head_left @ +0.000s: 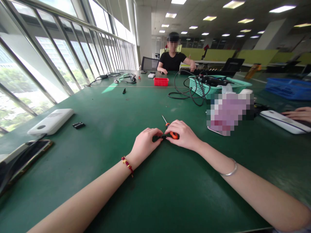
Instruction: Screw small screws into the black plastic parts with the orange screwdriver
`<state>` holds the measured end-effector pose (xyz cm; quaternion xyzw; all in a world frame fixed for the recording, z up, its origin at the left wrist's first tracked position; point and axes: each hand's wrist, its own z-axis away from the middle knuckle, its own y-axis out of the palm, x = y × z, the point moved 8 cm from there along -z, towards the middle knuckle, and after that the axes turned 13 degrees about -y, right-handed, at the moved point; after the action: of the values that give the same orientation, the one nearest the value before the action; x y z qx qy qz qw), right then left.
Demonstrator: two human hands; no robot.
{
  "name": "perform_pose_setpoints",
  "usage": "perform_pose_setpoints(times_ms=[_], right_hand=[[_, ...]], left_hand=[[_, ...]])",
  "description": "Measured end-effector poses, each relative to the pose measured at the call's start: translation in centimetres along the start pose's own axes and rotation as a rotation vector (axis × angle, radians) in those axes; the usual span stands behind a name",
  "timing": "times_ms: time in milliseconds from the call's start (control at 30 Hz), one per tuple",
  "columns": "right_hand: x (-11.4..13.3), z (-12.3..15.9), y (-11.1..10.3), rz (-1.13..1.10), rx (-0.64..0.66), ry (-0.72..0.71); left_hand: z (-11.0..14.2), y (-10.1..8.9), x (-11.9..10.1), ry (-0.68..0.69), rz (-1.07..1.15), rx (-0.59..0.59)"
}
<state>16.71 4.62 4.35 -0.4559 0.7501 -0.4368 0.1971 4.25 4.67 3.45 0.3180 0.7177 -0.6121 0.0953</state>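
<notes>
Left hand [145,139] pinching small black part [162,137] at desk [136,103] centre; right hand [183,134] gripping orange screwdriver [170,129]. Keep part flat, press tip squarely

Table [155,200] dark green, plain. Screwdriver [170,130]: orange handle, silver shaft. Small part [162,137] between the hands black. Left wrist: red and gold bracelet [127,165]. Right wrist: silver bangle [229,171]. Power bank [51,121] white, black clip [78,125] beside it. Tray [160,82] red. Basket [218,84] teal mesh, black cables [187,90] spilling out. Crate [290,88] blue. Far partitions yellow-green. Co-worker's shirt [173,61] black.
</notes>
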Motion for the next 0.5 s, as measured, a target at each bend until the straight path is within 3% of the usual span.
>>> perform_pose_setpoints(times_ms=[500], right_hand=[[0.58, -0.13, -0.13, 0.067, 0.008, -0.037]], left_hand=[[0.07, -0.14, -0.12, 0.054, -0.012, 0.006]])
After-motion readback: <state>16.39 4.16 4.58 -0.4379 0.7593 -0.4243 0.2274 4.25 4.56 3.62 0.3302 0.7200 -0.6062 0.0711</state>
